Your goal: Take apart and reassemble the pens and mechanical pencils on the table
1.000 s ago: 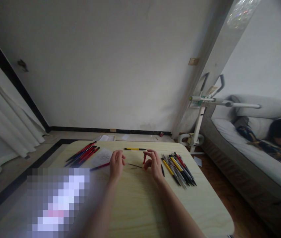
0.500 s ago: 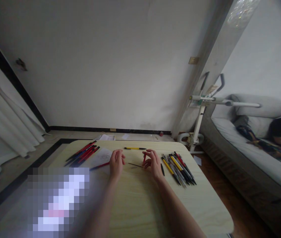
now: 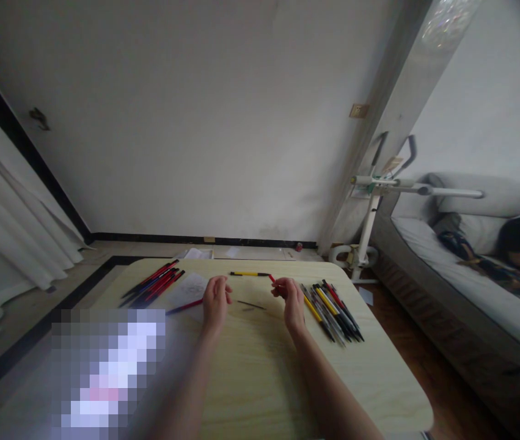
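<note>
My left hand [image 3: 216, 299] is half curled above the table, thumb and fingers closed; whatever may be in them is hidden. A red and blue pen [image 3: 185, 307] slants from its left side over the paper; I cannot tell whether it touches the hand. My right hand [image 3: 291, 299] pinches a short red pen part [image 3: 272, 278], whose tip sticks up past the fingers. Between my hands a thin dark pen refill [image 3: 251, 305] lies on the table. Farther back is a yellow and black pen [image 3: 245, 274].
Several red and blue pens [image 3: 154, 284] lie at the table's left, beside a paper with a drawing [image 3: 187, 290]. A pile of yellow, clear, black and red pens [image 3: 330, 311] is right of my right hand. Beyond the table [image 3: 379, 379] stand exercise equipment [image 3: 369, 226] and a sofa with a person.
My right hand has moved slightly right and away from the refill, its fingers drawn closer together. The red part, upright before, now tilts. My left hand stays in place.
</note>
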Tool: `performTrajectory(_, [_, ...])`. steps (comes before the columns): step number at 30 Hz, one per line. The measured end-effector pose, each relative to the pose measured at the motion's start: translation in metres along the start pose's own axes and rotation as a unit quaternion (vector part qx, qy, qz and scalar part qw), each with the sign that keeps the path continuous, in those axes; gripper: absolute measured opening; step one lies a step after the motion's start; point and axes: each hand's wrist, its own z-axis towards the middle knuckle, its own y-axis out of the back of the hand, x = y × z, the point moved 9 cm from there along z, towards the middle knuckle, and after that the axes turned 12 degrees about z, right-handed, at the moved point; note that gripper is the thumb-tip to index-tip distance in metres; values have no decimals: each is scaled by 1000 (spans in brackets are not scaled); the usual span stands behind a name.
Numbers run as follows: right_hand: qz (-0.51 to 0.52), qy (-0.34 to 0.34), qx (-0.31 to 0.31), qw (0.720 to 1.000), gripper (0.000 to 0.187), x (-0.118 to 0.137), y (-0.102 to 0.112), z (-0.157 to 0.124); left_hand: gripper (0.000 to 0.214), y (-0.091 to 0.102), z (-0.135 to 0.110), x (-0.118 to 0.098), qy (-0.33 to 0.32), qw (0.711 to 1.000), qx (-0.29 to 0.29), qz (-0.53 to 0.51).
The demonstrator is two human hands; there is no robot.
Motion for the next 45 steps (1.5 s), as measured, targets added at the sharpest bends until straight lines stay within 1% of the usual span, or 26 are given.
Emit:
performTrajectory(4, [-19,4,-25,999,27,4,6,1,27,-1,-2,0,0,1000,5,9])
performTrajectory(6, [-28,0,-25,999,22,3,7,1,25,-4,-3,-2,-13,999,12,28])
performTrajectory(9, [-1,-18,-9,1000,20,-3,5,1,22,-10,-7,-7,-47,995,37,77])
performTrajectory(12, [48,-43,-5,998,21,-11,5,1,18,-17,-13,-16,-101,984,65,131])
performTrajectory(15, [84,-75,-12,994,22,-19,5,2,15,-28,-23,-29,-156,968,107,167])
performTrajectory(17, [99,-93,-24,990,22,-24,7,3,18,-36,-33,-37,-175,959,144,172])
performTrajectory(20, [116,-108,-31,987,20,-26,6,3,22,-49,-45,-44,-173,953,194,157])
performTrajectory(22, [128,-115,-17,985,18,-27,3,2,25,-54,-49,-44,-161,952,209,152])
performTrajectory(25, [135,-129,7,982,17,-28,-3,0,26,-57,-49,-42,-155,954,202,156])
performTrajectory(29, [112,-152,44,981,20,-30,-12,-4,23,-54,-46,-42,-155,962,176,141])
performTrajectory(33, [95,-169,78,978,21,-31,-20,-8,18,-58,-51,-50,-194,951,190,149])
performTrajectory(37, [96,-171,96,976,21,-30,-24,-10,18,-61,-54,-53,-199,946,201,162])
performTrajectory(41, [78,-181,91,976,24,-32,-22,-10,20,-65,-56,-54,-187,947,219,143])
performTrajectory(42, [74,-179,86,977,24,-32,-21,-9,20,-63,-55,-54,-180,950,216,134])
performTrajectory(44, [71,-161,67,982,27,-30,-16,-6,20,-54,-45,-48,-154,965,181,115])
performTrajectory(45, [69,-148,51,985,28,-29,-11,-4,21,-44,-37,-43,-128,976,146,99])
